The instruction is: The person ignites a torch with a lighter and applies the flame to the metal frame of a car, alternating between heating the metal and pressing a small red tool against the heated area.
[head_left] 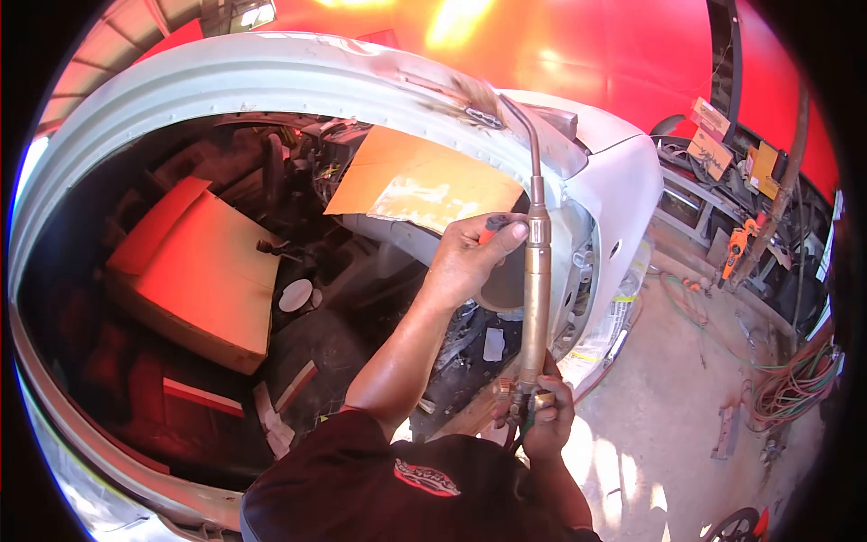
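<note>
In my right hand is the lower end of a brass gas welding torch, my fingers closed around its valve knobs. The torch stands nearly upright, its thin bent tip reaching toward a scorched, rust-brown patch on the pale car body frame. No flame shows at the tip. My left hand is closed beside the torch's upper body, pinching a small dark and red-orange object, apparently a lighter. Part of that object is hidden by my fingers.
The pale frame curves around the car's opening. Inside lie a cardboard box and a cardboard sheet. Coiled hoses and an orange tool are at the right. A red panel stands behind.
</note>
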### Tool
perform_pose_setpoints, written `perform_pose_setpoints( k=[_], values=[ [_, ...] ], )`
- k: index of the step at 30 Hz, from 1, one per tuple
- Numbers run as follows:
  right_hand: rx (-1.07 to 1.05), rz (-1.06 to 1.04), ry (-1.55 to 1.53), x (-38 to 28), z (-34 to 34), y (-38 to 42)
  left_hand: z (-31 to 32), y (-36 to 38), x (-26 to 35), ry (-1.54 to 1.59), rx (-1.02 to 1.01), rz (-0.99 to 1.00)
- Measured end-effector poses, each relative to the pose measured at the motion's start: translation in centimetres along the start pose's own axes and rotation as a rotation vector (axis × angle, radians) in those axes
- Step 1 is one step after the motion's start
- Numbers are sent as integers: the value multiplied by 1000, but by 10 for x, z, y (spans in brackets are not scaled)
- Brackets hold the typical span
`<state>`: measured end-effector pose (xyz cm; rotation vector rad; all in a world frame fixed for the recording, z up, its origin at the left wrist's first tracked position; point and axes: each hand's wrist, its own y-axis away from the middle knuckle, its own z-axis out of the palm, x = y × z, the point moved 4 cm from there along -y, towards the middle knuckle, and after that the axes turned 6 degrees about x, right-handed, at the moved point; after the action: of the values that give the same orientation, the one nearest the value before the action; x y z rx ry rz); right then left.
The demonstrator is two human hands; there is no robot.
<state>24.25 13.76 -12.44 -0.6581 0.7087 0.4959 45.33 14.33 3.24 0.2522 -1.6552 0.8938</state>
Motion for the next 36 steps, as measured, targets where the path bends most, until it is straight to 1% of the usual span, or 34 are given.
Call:
perform_pose_setpoints(
  k=[2,4,5,8,18,24,27,32,36],
  values=[
    [-39,-24,-2,8,2,-2,0,0,-2,15,33,22],
    [-108,-245,71,9,11,-5,0,0,-3,61,57,27],
    [-111,-265,101,12,11,-6,-1,0,-4,68,61,20],
    [-121,-274,174,16,13,-10,-6,-2,-13,86,73,2],
    [-127,-295,172,34,12,-13,-13,-1,-14,105,60,-44],
    [-131,-320,200,33,16,-15,-16,-5,-22,123,95,8],
    [-146,-350,233,31,18,-17,-18,-4,-21,140,117,0],
    [-163,-371,226,26,21,-18,-19,-5,-19,101,102,5],
    [-130,-393,311,29,19,-18,-17,-4,-18,86,89,-1]
  ],
)
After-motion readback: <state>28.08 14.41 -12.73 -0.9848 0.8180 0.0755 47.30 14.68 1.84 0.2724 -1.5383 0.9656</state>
